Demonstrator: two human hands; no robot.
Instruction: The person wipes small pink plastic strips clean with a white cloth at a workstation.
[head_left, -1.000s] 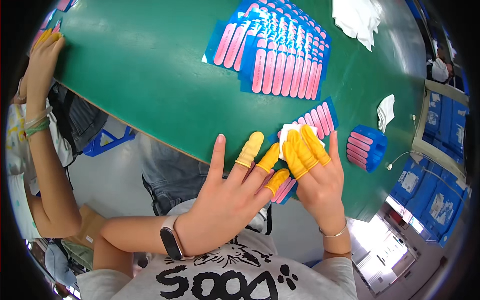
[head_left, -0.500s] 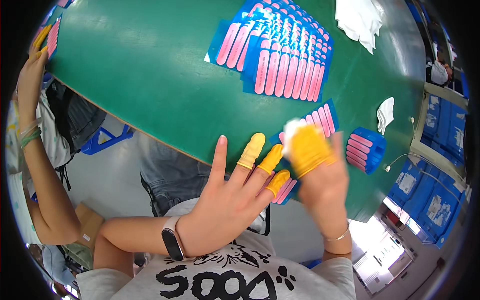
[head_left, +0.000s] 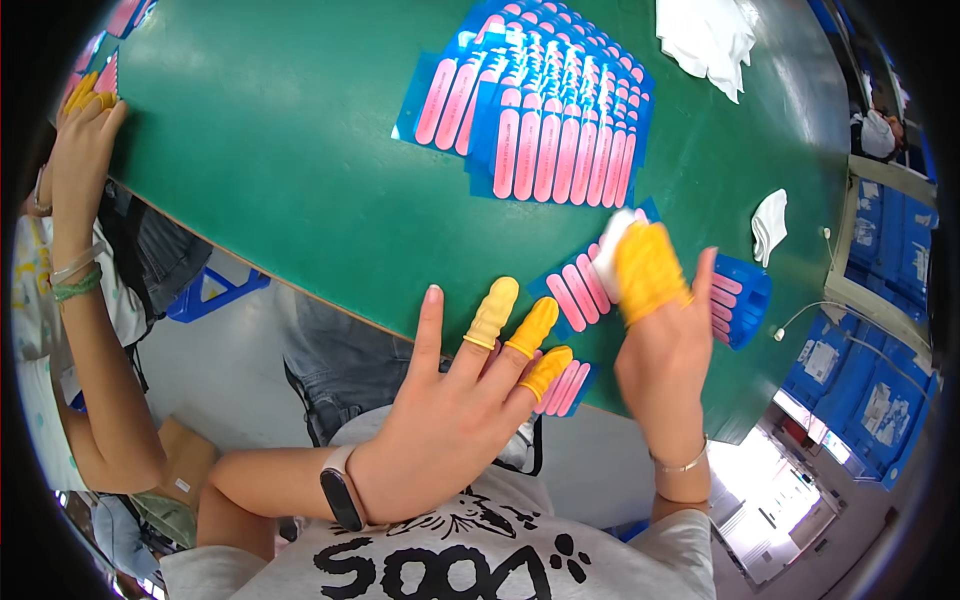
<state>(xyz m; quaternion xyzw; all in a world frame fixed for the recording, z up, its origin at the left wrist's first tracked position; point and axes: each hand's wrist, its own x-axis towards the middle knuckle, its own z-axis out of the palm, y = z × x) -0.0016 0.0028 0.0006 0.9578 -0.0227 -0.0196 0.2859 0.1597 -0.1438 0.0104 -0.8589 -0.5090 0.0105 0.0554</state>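
My right hand (head_left: 662,345), with yellow finger cots on its fingers, is closed on a white cloth (head_left: 610,250). The cloth lies against a blue sheet bearing a row of pink strips (head_left: 575,295) and covers part of it. My left hand (head_left: 440,410) is stretched out with fingers spread, three of them in yellow finger cots. Its fingertips are at the table edge, beside and partly over another blue sheet with pink strips (head_left: 570,388). To the right of my right hand is a curled blue sheet with pink strips (head_left: 742,305), partly hidden by the thumb.
A fanned pile of blue sheets with pink strips (head_left: 560,150) lies at the far middle of the green table (head_left: 270,150). White cloths lie at the far right (head_left: 705,45) and right (head_left: 768,230). At the far left is another person's hand (head_left: 82,150).
My right hand has moved the cloth a little away and to the right, baring more pink strips on the sheet. My left hand stays nearly in place. The other person's hand has shifted slightly.
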